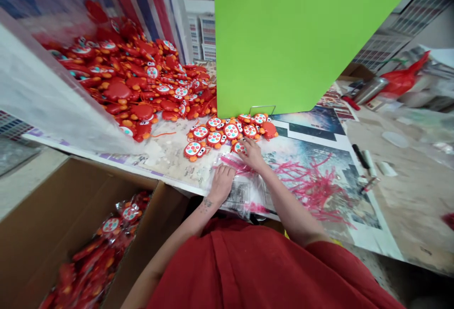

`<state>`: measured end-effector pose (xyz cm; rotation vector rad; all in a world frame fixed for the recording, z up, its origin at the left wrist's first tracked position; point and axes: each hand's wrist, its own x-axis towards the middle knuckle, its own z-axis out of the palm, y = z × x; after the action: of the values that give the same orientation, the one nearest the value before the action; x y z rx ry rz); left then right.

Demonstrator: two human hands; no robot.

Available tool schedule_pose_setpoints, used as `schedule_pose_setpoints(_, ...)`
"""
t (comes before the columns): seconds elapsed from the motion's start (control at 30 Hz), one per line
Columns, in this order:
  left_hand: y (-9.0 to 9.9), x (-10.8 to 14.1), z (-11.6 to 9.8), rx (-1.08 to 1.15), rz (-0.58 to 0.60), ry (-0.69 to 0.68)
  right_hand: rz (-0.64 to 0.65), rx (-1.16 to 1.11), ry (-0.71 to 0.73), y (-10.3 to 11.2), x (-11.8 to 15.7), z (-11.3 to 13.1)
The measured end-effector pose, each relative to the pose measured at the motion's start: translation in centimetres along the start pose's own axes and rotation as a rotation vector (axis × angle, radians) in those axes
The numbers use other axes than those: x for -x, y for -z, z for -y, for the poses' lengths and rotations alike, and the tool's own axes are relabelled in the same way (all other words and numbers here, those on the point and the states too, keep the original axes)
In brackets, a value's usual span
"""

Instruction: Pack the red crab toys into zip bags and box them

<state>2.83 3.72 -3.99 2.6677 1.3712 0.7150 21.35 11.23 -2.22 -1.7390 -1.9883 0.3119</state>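
While a worker's left hand lies open and flat on a crumpled clear plastic bag, the right hand rests its fingertips on a red crab-shaped toy, its grip impossible to judge; the toy lies flat at the near edge of a small cluster of crab toys, its long axis hidden beneath the fingers; the bag, its direction unclear under both hands, sits on a printed sheet; a larger heap of crab toys spreads beyond, left of a green board; bagged toys lie in a cardboard box.
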Motion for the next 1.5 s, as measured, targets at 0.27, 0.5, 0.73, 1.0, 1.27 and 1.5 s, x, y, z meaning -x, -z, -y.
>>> schedule_pose_setpoints(0.27,0.1,0.0,0.4,0.022,0.071,-0.014,0.070,0.064,-0.051,-0.7,-0.1,-0.6)
schedule_pose_setpoints(0.5,1.0,-0.7,0.0,-0.040,0.105,0.033,0.007,0.110,-0.093,1.4,1.3,-0.1)
schedule_pose_setpoints(0.73,1.2,-0.6,0.1,-0.075,0.035,-0.010,-0.209,-0.212,-0.363,2.8,3.3,-3.6)
schedule_pose_setpoints(1.0,0.4,-0.3,0.5,0.031,0.006,-0.049,-0.274,-0.955,-0.374,3.3,5.3,-4.5)
schedule_pose_setpoints(1.27,-0.5,-0.5,0.8,0.241,-0.006,0.103,0.233,-1.079,-0.165,5.6,6.9,-2.0)
schedule_pose_setpoints(1.5,-0.4,-0.3,0.9,0.146,0.042,-0.089,0.106,-0.937,-0.169,3.1,5.1,-0.1)
